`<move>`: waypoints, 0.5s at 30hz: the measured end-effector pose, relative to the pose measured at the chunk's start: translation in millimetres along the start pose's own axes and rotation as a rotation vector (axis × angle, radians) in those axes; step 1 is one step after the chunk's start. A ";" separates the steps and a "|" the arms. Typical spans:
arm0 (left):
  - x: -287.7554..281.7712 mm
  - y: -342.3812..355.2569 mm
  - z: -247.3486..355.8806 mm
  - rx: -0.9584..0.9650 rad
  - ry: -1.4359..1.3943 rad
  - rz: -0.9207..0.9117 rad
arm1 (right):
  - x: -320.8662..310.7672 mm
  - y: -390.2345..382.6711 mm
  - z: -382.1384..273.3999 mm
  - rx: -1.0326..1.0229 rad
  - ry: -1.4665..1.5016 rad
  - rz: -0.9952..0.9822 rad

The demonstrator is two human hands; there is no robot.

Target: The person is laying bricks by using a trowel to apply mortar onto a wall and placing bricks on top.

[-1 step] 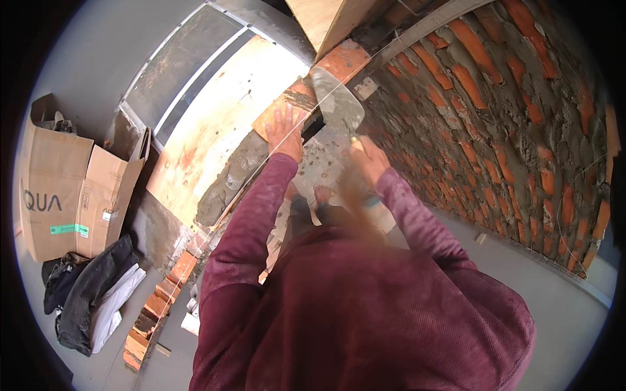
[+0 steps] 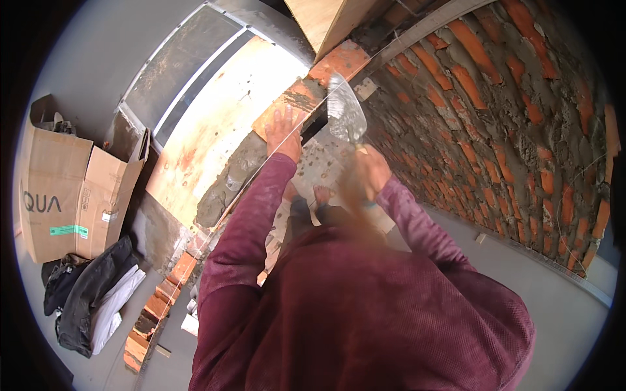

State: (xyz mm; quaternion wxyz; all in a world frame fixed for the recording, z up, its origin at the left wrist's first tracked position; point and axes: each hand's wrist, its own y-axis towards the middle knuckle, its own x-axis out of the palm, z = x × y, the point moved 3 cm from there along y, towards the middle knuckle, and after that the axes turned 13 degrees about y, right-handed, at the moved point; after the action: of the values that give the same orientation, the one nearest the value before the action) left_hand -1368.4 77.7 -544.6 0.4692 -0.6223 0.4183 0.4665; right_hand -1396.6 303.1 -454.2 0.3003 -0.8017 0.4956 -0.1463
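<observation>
My left hand lies with its fingers spread on top of an orange brick in the low wall. In my right hand is the handle of a trowel. Its wet, shiny blade is upright beside the wall, with the tip near the joint between that brick and a farther brick. A taut string runs along the course and passes close to my left hand and the blade. Grey mortar covers the wall top on the near side of the brick.
A rough brick wall with smeared mortar rises on the right. Left of the course is a wooden board. Cardboard boxes and dark clothing lie at the left. More bricks stand lower left. My feet are below my hands.
The trowel has shifted slightly right and its blade has turned, uncovering more of the joint and the far brick. My right hand has moved a little down with it; the left hand stays put.
</observation>
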 end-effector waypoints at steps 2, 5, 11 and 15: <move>-1.0 0.1 -1.8 0.034 -0.026 0.013 | 4.2 -0.1 36.5 0.350 0.673 -0.020; -1.6 -2.5 0.3 0.036 -0.046 0.087 | 30.7 43.9 59.9 0.435 1.159 -0.321; 5.5 -3.8 -3.9 0.060 0.006 0.100 | 76.4 10.6 68.7 0.669 1.155 -0.383; -0.4 -10.8 -6.9 0.014 -0.034 0.091 | 21.7 -60.9 14.4 0.345 -0.032 -0.087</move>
State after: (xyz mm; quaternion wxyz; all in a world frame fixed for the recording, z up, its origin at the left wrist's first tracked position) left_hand -1356.8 73.3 -541.3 0.4588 -0.5912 0.4416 0.4949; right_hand -1335.8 308.7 -428.6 0.4348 -0.7613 0.4229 -0.2293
